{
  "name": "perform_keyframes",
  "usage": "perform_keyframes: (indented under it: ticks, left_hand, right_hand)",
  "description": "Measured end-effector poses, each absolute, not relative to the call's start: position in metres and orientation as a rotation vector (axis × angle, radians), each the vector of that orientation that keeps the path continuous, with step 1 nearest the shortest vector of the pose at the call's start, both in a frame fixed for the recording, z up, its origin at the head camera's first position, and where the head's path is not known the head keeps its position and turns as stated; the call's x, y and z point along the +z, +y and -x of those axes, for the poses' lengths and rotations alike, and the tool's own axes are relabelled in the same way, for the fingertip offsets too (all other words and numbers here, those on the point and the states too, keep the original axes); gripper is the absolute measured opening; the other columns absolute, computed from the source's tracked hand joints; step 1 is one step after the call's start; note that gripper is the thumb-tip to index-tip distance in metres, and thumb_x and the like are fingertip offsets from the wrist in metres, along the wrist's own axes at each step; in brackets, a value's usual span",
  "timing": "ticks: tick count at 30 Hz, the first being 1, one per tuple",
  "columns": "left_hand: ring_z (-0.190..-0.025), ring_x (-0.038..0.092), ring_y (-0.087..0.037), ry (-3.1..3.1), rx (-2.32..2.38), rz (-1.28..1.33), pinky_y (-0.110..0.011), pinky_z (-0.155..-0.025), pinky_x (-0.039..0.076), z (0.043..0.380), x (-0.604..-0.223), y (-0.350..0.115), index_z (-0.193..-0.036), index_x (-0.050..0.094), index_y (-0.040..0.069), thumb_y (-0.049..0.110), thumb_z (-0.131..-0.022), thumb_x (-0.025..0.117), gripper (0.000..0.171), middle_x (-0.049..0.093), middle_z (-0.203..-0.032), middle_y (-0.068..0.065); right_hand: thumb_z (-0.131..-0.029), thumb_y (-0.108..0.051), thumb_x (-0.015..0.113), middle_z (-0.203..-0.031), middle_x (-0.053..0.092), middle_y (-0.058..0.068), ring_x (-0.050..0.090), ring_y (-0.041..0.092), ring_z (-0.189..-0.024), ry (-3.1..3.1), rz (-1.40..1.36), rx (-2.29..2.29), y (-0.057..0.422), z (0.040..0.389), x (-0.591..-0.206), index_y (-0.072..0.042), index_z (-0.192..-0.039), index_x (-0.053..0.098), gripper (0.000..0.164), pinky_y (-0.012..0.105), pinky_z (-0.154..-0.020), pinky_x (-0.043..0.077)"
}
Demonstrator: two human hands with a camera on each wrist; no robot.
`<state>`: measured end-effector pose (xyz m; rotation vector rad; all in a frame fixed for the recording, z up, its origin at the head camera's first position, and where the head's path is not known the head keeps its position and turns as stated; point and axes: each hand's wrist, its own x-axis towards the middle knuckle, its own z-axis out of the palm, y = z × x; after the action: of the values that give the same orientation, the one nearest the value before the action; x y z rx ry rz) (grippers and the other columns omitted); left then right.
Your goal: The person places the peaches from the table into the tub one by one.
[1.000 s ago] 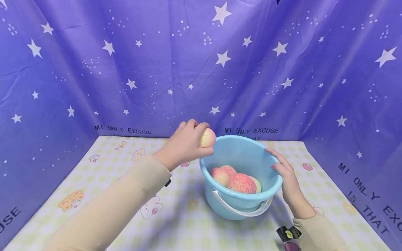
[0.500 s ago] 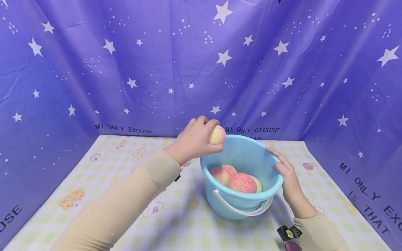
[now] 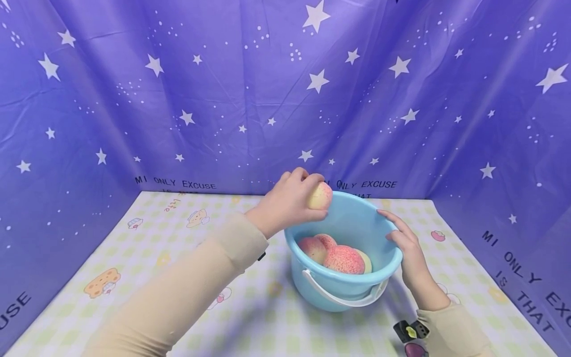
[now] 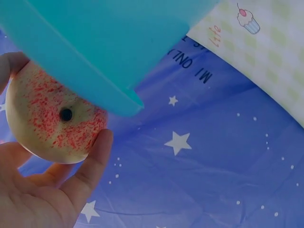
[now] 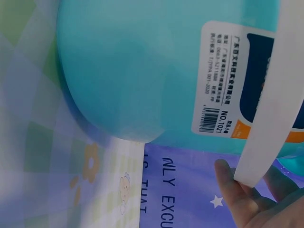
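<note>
A light blue bucket (image 3: pixel 357 225) stands on the table, its white handle (image 3: pixel 343 302) hanging down at the front. Several pink-and-yellow peaches (image 3: pixel 343 260) lie at its bottom. My left hand (image 3: pixel 285 204) holds another peach (image 3: pixel 321 197) over the bucket's far left rim. In the left wrist view, this peach (image 4: pixel 47 114) shows a small dark hole, and the fingers and thumb are spread around it. My right hand (image 3: pixel 412 258) grips the bucket's right rim. The right wrist view shows the label (image 5: pixel 216 80) on the bucket's outer wall, with the right hand (image 5: pixel 256 204) partly behind the handle.
A checkered cloth with cartoon prints (image 3: pixel 178 267) covers the table. Purple star-patterned curtains (image 3: pixel 250 99) enclose the back and both sides. A black wrist device (image 3: pixel 409 331) sits at my right cuff.
My left hand has moved to the right with the peach, from beside the bucket's left rim to over it. The right hand and bucket have stayed in place.
</note>
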<state>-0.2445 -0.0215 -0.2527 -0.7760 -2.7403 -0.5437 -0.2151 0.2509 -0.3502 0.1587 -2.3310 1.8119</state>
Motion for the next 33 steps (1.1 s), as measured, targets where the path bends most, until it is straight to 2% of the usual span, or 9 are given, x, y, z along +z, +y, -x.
perform_keyframes:
  ticks: [6, 14, 23, 33]
  left_hand:
    - [-0.102, 0.05, -0.028, -2.708, -0.553, 0.851, -0.033, -0.077, 0.048, 0.244, -0.258, -0.016, -0.14, 0.053, 0.018, 0.044, -0.083, 0.075, 0.066, 0.054, -0.126, -0.012]
    - [-0.101, 0.05, -0.026, -2.697, -0.562, 0.864, -0.033, -0.077, 0.048, 0.243, -0.262, -0.01, -0.139, 0.053, 0.02, 0.047, -0.083, 0.075, 0.066, 0.054, -0.124, -0.01]
    - [-0.102, 0.051, -0.026, -2.684, -0.523, 0.894, -0.035, -0.087, 0.046, 0.243, -0.266, -0.005, -0.14, 0.053, 0.019, 0.048, -0.083, 0.074, 0.067, 0.055, -0.125, -0.011]
    - [-0.099, 0.05, -0.024, -2.676, -0.51, 0.931, -0.032, -0.081, 0.047, 0.242, -0.267, 0.0, -0.139, 0.052, 0.022, 0.049, -0.084, 0.074, 0.066, 0.054, -0.125, -0.008]
  right_hand:
    - [-0.089, -0.007, 0.036, -0.14, 0.044, -0.014, 0.046, 0.003, -0.115, -2.332, -0.153, 1.811, 0.251, 0.215, -0.35, -0.016, -0.147, 0.047, 0.06, 0.014, -0.086, 0.043]
    - [-0.088, -0.006, 0.036, -0.141, 0.044, -0.013, 0.045, 0.004, -0.116, -2.324, -0.153, 1.822, 0.251, 0.215, -0.351, -0.016, -0.146, 0.047, 0.06, 0.014, -0.087, 0.043]
    - [-0.088, -0.006, 0.036, -0.143, 0.043, -0.011, 0.045, 0.004, -0.116, -2.324, -0.15, 1.82, 0.25, 0.215, -0.35, -0.016, -0.147, 0.047, 0.06, 0.014, -0.087, 0.043]
    - [-0.089, -0.006, 0.036, -0.143, 0.042, -0.011, 0.044, 0.004, -0.116, -2.339, -0.15, 1.797, 0.249, 0.214, -0.349, -0.016, -0.147, 0.046, 0.06, 0.015, -0.086, 0.042]
